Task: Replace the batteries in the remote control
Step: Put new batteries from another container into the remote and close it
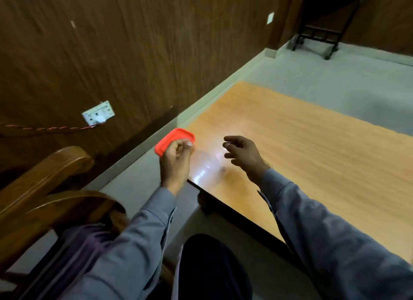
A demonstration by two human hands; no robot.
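My left hand [176, 158] holds a red plastic lid [173, 139] by its near edge, lifted above the near left corner of the wooden table [301, 147]. Below and between my hands stands a clear plastic container [207, 165], blurred and glinting with light. What lies inside it I cannot make out. My right hand [242, 153] hovers just right of the container, fingers apart and curled, holding nothing. No remote control or batteries show clearly in this view.
A wooden chair [42, 188] stands at my left beside the table. The wood-panelled wall carries a white socket [98, 113] with a red twisted cable. A dark table frame [324, 31] stands far back on the grey floor.
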